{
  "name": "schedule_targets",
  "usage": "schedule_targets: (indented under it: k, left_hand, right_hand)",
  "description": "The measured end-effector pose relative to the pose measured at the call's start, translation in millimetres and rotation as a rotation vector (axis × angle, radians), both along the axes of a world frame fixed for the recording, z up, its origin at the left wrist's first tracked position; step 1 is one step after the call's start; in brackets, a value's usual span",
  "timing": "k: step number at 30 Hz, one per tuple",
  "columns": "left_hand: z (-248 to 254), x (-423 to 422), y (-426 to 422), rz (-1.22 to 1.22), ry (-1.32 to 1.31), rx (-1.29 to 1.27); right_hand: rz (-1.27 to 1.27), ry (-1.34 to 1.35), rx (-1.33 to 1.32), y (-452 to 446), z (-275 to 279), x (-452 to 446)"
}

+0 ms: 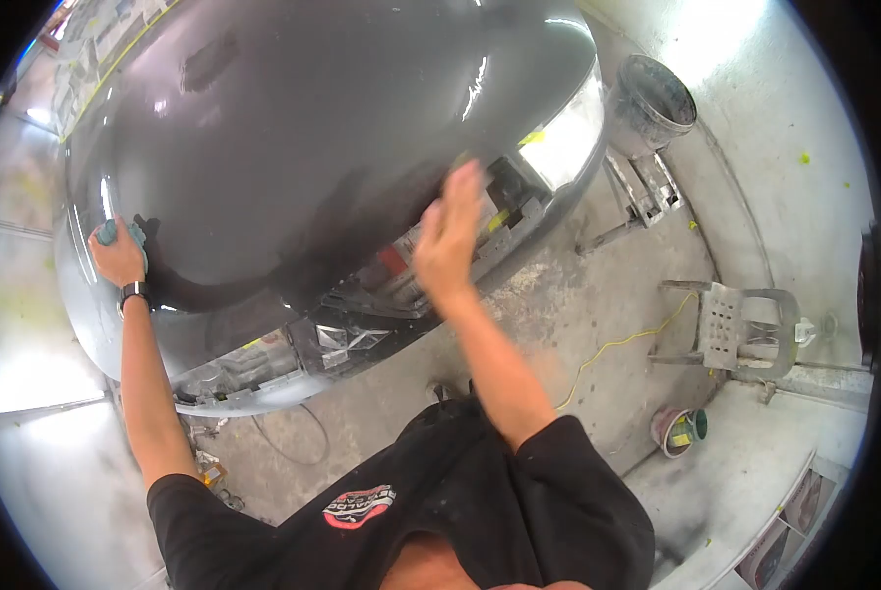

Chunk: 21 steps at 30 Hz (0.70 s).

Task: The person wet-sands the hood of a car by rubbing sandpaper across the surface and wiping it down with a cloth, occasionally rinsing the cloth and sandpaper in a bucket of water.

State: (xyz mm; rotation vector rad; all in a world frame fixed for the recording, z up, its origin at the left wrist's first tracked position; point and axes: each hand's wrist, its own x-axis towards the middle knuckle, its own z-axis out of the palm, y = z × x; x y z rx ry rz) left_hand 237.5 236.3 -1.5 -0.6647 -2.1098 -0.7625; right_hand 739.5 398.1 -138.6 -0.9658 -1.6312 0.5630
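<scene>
My left hand (118,258), with a dark watch on its wrist, is closed around a crumpled blue-green cloth (125,234). The hand and cloth rest on the left side of a glossy dark grey car hood (293,128). My right hand (450,236) is at the hood's front edge, on the right, its fingers stretched out and slightly smeared by motion. I see nothing in it; whether it touches the hood I cannot tell. Below the hood edge, the car's open front (362,320) shows dark parts and a headlight opening.
Masking paper (101,59) covers the car beyond the hood. A dirty bucket (652,103) stands at the upper right. Further down are a worn plastic step stool (735,329), a yellow cord (617,344) across the concrete floor, and a small container (671,433) near the white wall.
</scene>
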Motion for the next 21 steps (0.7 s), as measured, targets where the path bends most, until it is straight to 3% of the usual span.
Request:
schedule_targets:
  k: [3,5,9,10,12,14,16,18,21]
  left_hand:
    - [-1,1,-1,0.015,0.005,-0.016]
    - [1,3,-2,0.003,-0.028,-0.023]
    - [-16,-33,-5,-0.025,0.133,-0.034]
    - [6,-1,-5,-0.085,-0.104,-0.127]
    - [10,15,2,0.022,-0.051,-0.095]
    - [7,8,2,-0.094,-0.046,0.010]
    - [-2,-13,2,-0.032,0.057,0.041]
    - [10,31,7,-0.096,-0.124,0.123]
    - [14,44,7,-0.118,-0.078,0.133]
  right_hand:
    - [0.262,-0.007,-0.038,-84,-28,-16]
    - [0.155,-0.051,0.079,-46,-24,-3]
    - [0.066,0.240,-0.119,34,3,24]
    - [0.063,0.135,-0.037,32,-3,30]
    - [0.153,-0.077,0.131,23,-25,35]
    - [0.285,-0.281,0.319,8,-55,45]
    - [0.381,-0.485,0.459,-3,-62,41]
    - [0.470,-0.641,0.620,-14,-59,29]
    - [0.585,-0.769,0.832,-34,-30,3]
